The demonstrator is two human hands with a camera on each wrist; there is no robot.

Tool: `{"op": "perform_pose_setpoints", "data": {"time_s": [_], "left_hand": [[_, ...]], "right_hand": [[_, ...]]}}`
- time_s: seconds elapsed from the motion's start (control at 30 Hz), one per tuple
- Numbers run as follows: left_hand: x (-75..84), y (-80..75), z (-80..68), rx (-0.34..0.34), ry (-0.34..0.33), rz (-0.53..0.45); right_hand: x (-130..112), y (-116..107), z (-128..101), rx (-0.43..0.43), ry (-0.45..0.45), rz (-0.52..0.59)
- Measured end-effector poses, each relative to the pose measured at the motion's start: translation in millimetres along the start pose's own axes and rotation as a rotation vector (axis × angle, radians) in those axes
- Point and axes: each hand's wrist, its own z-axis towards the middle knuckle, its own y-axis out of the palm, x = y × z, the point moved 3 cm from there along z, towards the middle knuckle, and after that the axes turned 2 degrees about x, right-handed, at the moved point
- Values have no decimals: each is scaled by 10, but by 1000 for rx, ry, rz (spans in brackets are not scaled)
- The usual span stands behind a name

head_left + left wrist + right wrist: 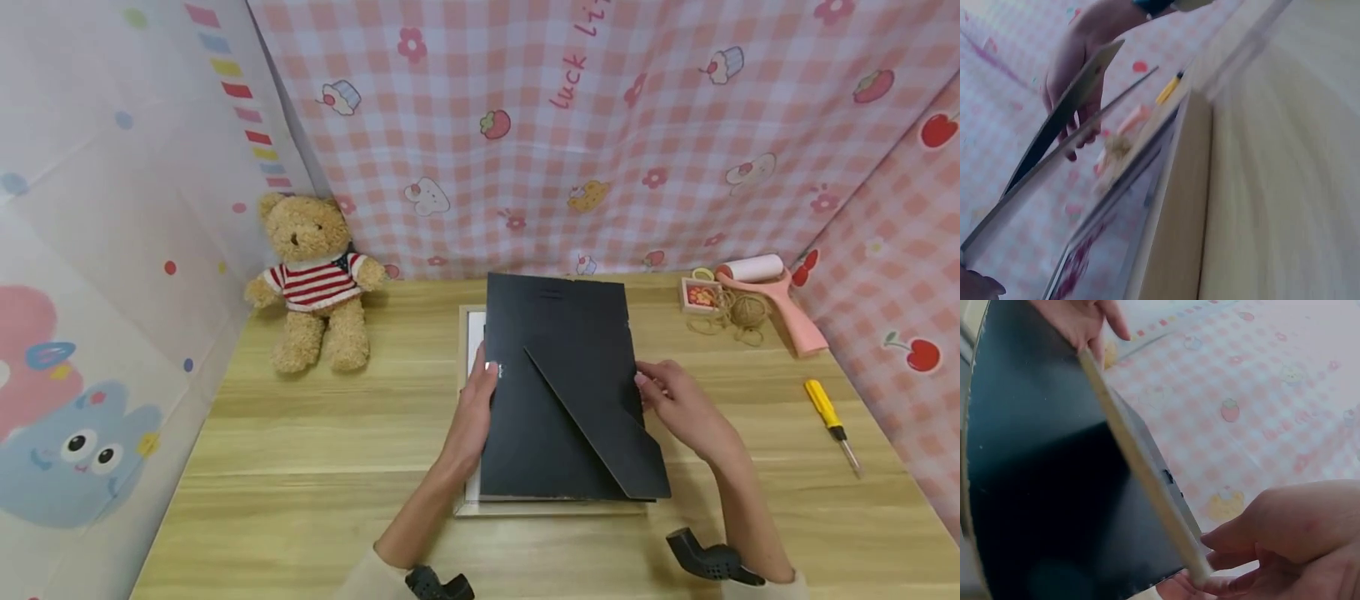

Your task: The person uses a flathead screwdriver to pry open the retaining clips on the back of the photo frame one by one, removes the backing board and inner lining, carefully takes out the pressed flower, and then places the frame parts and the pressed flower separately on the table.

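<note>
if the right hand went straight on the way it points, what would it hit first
Most likely the black board: the right hand is at its right edge and points inward across it. Whether it would pass over or under is unclear.

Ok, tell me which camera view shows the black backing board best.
The head view: it shows the black backing board from above, nearly whole, with its slanted stand flap. The left wrist view catches it almost edge-on; the right wrist view shows it close up but cut off.
</note>
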Motion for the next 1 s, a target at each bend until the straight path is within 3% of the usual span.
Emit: {"op": "perform_pose_setpoints", "data": {"time_s": [0.17, 0.27, 0.5, 0.73, 0.93, 1.0], "left_hand": [[366, 511, -275, -36, 54, 49], [548, 778, -429, -59, 46, 50], [686, 1328, -614, -65, -34, -38], [635, 1835, -769, -27, -80, -102], [568, 2144, -861, -6, -106, -154], [557, 2220, -901, 0, -120, -123]], "right_hand": [[192, -227, -233, -4, 69, -71], [323, -364, -373, 2, 116, -109], [632, -670, -592, 41, 166, -215], [944, -846, -773, 34, 196, -269], [1227, -927, -884, -23, 271, -289], [1326, -956, -905, -25, 267, -298]]}}
